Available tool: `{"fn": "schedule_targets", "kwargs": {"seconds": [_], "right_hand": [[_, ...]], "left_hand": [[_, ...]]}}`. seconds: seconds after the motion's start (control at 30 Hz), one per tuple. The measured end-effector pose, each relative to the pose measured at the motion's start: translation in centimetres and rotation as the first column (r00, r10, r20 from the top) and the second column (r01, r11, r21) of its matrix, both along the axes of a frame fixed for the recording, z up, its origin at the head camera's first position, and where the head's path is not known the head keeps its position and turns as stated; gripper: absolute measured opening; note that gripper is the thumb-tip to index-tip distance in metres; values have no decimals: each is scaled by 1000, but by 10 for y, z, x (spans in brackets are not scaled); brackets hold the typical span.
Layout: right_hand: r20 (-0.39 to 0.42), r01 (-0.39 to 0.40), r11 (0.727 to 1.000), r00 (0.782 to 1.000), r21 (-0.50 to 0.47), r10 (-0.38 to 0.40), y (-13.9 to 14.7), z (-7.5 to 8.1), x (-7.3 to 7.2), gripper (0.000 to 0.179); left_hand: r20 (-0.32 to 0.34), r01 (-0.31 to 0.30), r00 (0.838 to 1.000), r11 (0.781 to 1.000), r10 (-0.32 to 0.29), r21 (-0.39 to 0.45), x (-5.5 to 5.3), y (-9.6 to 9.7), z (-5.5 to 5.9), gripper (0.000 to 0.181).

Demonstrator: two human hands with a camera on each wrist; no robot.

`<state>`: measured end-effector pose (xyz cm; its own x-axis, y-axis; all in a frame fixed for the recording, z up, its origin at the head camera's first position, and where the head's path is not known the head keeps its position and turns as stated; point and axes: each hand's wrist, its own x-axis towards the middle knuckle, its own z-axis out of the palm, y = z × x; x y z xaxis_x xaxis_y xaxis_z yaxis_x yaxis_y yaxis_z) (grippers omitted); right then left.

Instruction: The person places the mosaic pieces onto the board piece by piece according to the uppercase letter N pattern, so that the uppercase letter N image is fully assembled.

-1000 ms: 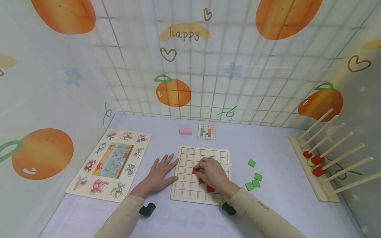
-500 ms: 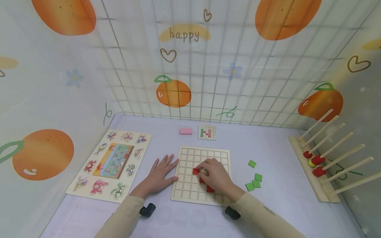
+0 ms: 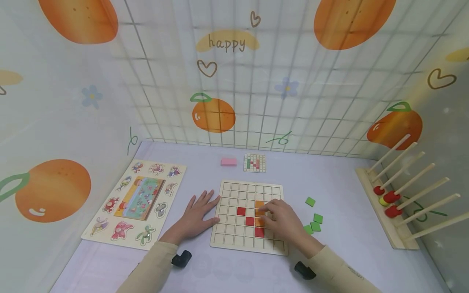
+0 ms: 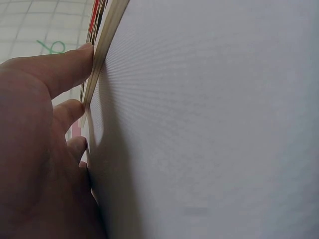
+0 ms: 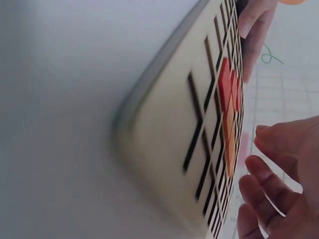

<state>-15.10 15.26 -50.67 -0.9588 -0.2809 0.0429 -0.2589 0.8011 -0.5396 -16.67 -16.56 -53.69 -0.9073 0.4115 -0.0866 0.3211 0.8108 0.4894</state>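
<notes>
A wooden grid board [image 3: 228, 240] lies on the table, holding red square tiles [image 3: 241, 211] in a diagonal line. Orange square tiles [image 3: 259, 221] stand in a column, partly hidden behind my right hand [image 3: 283, 219]. That hand hovers over the board's right part, fingers loosely bent; the right wrist view shows nothing between thumb and fingertips [image 5: 261, 130]. My left hand [image 3: 196, 217] rests flat with spread fingers, its thumb and fingertips touching the board's left edge; the left wrist view shows the thumb [image 4: 70, 69] against that edge. Several green square tiles [image 3: 310, 201] lie loose right of the board.
Behind the board lie a small pattern card [image 3: 254, 162] with coloured squares and a pink block [image 3: 229, 162]. An animal puzzle board [image 3: 168, 205] is at the left. A wooden peg rack [image 3: 373, 207] with red and yellow beads stands at the right.
My right hand has left the upper-left red tile and moved right, uncovering the red diagonal and part of the orange column. My left hand has stayed in place.
</notes>
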Motion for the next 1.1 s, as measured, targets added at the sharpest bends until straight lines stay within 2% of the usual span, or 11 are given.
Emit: {"fn": "schedule_targets", "kwargs": {"seconds": [0.33, 0.6, 0.77, 1.1], "right_hand": [[19, 75, 997, 997, 19, -76, 39, 6, 11, 16], [-15, 66, 996, 998, 53, -65, 77, 6, 19, 15], [-14, 34, 997, 999, 70, -33, 97, 4, 23, 17], [81, 0, 994, 997, 105, -9, 122, 2, 29, 33]], "left_hand": [[-9, 5, 1000, 1000, -5, -8, 0, 1, 0, 74], [-5, -2, 1000, 1000, 2, -12, 0, 0, -2, 75], [0, -4, 1000, 1000, 4, -15, 0, 0, -1, 75], [-5, -2, 1000, 1000, 2, -5, 1, 0, -1, 75]]}}
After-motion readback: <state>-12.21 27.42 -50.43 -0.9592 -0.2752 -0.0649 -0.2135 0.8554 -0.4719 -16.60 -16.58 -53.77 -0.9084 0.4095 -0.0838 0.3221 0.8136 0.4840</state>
